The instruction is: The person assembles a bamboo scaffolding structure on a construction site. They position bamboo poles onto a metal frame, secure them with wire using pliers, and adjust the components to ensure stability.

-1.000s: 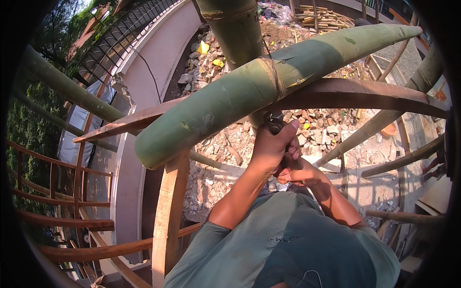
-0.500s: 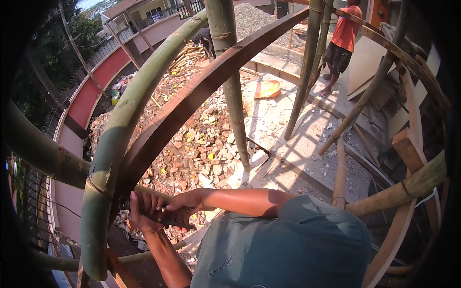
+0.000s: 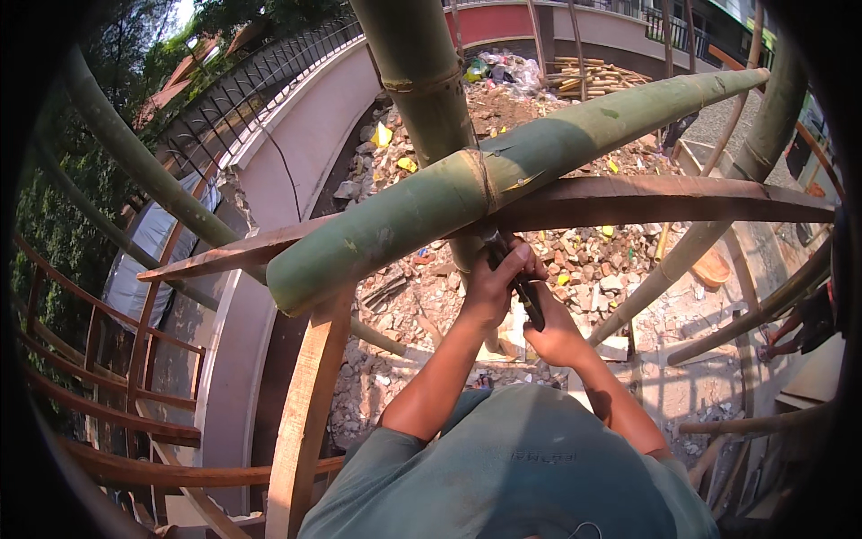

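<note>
A thick green bamboo pole slants across in front of me. Behind it lies a reddish-brown wooden beam, and an upright bamboo post stands where they cross. A thin tie is wound round the crossing. Just below it, my left hand is closed round the upper part of a dark-handled tool that looks like pliers. My right hand grips the lower handle end. The tool's head is partly hidden by my fingers and the beam.
A pale timber brace rises at the lower left, beside a pink wall. Broken brick rubble covers the ground below. More bamboo posts lean at the right, and another person's legs show at the far right.
My view has swung left, so the bamboo crossing now sits near the middle. Both hands remain on the tool, which now points up toward the tie with my arms stretched forward.
</note>
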A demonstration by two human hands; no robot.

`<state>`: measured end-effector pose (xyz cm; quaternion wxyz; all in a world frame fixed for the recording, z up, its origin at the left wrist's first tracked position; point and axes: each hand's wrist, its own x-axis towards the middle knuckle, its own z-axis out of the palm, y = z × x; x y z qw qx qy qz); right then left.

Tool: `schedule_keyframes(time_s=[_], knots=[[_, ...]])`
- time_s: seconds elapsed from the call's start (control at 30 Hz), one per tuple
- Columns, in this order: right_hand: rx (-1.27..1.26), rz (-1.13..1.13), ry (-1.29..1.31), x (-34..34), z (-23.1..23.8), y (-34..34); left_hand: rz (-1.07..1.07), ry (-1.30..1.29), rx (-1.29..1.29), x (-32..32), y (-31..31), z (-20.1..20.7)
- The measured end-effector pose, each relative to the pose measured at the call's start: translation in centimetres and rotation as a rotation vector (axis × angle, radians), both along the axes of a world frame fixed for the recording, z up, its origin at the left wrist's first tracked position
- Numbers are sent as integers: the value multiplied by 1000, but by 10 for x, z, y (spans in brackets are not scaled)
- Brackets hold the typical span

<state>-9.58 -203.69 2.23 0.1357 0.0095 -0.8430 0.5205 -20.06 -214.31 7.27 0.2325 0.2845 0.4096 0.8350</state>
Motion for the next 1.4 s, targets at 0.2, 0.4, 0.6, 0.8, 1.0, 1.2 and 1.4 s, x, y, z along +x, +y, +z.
schedule_keyframes(time_s=[0.2, 0.4, 0.6, 0.8, 1.0, 1.2, 1.4], knots=[[-968, 797, -375, -10, -20, 8, -792, 201, 402, -31, 2, -18], [-1339, 1118, -491, -30, -50, 10, -567, -122, 241, -13, -7, -17], [-561, 191, -189, 2, -4, 16, -280, -160, 131, 2, -1, -3], [481, -516, 239, 16, 12, -22, 191, -255, 83, 24, 32, 4], [10, -65, 137, -8, -10, -3, 263, 11, -130, 19, 8, -5], [-1447, 1244, -458, -35, -49, -10, -537, 53, 123, -15, -19, -12], [-1207, 983, -419, -34, -65, 19, -124, -70, -26, 4, -9, -18]])
